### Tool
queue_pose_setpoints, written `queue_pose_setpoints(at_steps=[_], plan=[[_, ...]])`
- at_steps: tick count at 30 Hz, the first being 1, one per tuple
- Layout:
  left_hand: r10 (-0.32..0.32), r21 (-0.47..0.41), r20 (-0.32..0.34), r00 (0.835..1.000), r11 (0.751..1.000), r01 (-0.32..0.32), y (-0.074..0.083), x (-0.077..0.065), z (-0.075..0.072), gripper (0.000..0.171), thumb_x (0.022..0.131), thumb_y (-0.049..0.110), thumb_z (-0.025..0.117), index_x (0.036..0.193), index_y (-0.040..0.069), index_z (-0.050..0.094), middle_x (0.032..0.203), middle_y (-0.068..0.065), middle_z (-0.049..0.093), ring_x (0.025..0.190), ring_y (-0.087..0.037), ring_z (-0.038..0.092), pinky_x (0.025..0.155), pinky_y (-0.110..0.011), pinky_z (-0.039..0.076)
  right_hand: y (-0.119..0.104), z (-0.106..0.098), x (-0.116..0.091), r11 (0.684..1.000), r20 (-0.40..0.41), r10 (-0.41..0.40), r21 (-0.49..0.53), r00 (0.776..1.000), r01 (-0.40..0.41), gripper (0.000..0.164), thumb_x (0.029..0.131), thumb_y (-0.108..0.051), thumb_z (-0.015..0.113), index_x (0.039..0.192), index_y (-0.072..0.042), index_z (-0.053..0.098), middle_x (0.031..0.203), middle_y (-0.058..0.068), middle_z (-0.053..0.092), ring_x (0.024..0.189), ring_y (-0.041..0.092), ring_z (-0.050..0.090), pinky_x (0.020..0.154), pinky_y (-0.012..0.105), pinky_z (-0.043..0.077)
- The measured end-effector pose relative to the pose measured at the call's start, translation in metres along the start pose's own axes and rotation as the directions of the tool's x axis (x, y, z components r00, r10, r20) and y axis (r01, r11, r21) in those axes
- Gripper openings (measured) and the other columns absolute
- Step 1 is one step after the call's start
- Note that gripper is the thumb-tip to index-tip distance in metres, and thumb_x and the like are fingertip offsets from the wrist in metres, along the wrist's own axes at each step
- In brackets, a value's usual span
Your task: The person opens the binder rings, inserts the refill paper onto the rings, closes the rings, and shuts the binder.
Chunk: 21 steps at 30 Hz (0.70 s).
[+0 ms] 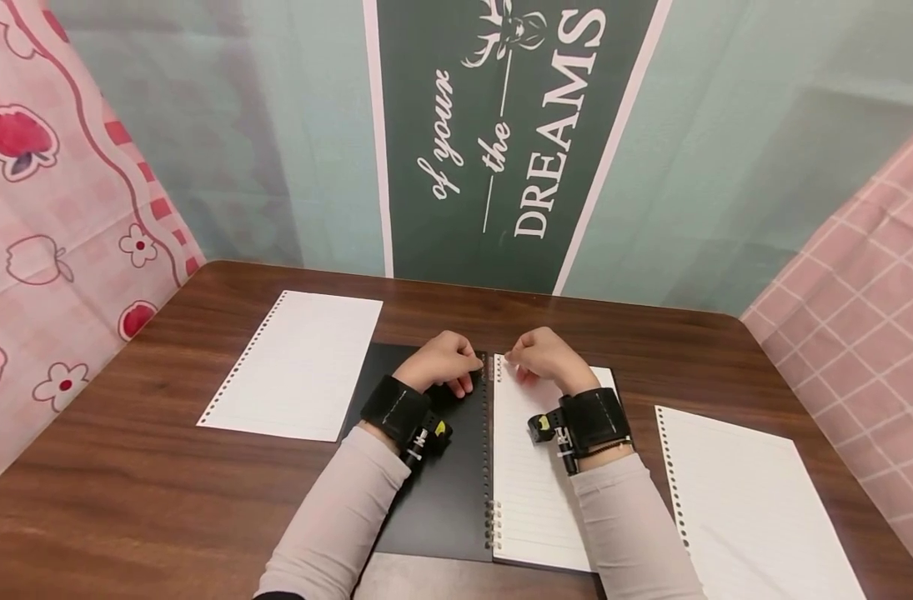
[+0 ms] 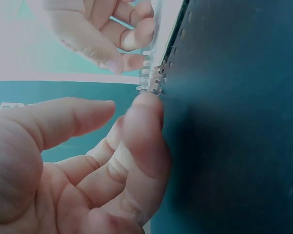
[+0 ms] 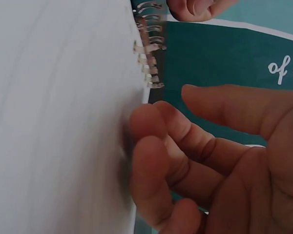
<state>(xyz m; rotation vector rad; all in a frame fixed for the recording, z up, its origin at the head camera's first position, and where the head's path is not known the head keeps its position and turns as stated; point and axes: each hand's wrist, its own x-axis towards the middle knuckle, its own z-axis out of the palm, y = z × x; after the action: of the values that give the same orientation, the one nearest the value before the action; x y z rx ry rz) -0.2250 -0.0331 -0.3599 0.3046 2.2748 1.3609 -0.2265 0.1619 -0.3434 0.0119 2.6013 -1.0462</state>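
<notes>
A loose-leaf notebook lies open flat, its black cover [image 1: 441, 508] on the left and a stack of lined white paper [image 1: 534, 500] on the right. Small binder rings [image 3: 151, 66] line the spine at the top and bottom. At the top of the spine, my left hand [image 1: 441, 362] has its index fingertip at the end of the upper rings [image 2: 147, 73], thumb apart. Just across from it, my right hand [image 1: 550, 360] rests half-bent fingers by the top edge of the paper, with its thumb held away. Neither hand has anything between thumb and fingers.
A loose punched sheet [image 1: 298, 367] lies to the left, partly beside the black cover. Another punched sheet [image 1: 756, 508] is at the right. Both lie on the brown wooden table [image 1: 126, 467]. Behind its far edge hangs a green printed cloth [image 1: 464, 250]; pink cloths flank the sides.
</notes>
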Motion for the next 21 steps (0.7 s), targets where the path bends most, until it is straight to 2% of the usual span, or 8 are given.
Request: queue_pose_setpoints(at_steps=[8, 15, 21], plan=[[0.029, 0.006, -0.002, 1.0, 1.0, -0.029, 0.003, -0.008, -0.003, 0.016, 0.098, 0.014, 0.057, 0.098, -0.001, 0.063, 0.064, -0.005, 0.064, 0.051, -0.012, 0.061, 0.046, -0.022, 0.032, -0.007, -0.004, -0.007, 1.0, 0.023, -0.004, -0.024, 1.0, 0.004, 0.021, 0.097, -0.017, 0.06, 0.091, 0.002, 0.067, 0.067, 0.006, 0.062, 0.064, 0.018, 0.058, 0.064, 0.029, 0.05], [0.075, 0.034, 0.03, 0.997, 0.997, -0.076, 0.006, -0.017, -0.001, 0.017, 0.098, 0.01, 0.056, 0.099, -0.005, 0.064, 0.067, -0.01, 0.065, 0.054, -0.015, 0.061, 0.06, -0.029, 0.055, -0.01, -0.008, -0.02, 0.997, 0.034, -0.043, -0.061, 0.999, 0.045, 0.022, 0.097, -0.018, 0.06, 0.091, 0.003, 0.066, 0.066, 0.008, 0.064, 0.065, 0.02, 0.06, 0.068, 0.033, 0.051], [0.095, 0.09, 0.02, 0.995, 0.991, -0.096, 0.011, -0.024, -0.001, 0.017, 0.098, 0.01, 0.057, 0.098, -0.004, 0.065, 0.068, -0.01, 0.067, 0.054, -0.015, 0.062, 0.063, -0.032, 0.057, -0.011, -0.011, -0.033, 0.992, 0.025, -0.059, -0.108, 0.998, 0.062, 0.022, 0.097, -0.019, 0.06, 0.092, 0.002, 0.067, 0.066, 0.008, 0.065, 0.064, 0.021, 0.06, 0.065, 0.032, 0.047]])
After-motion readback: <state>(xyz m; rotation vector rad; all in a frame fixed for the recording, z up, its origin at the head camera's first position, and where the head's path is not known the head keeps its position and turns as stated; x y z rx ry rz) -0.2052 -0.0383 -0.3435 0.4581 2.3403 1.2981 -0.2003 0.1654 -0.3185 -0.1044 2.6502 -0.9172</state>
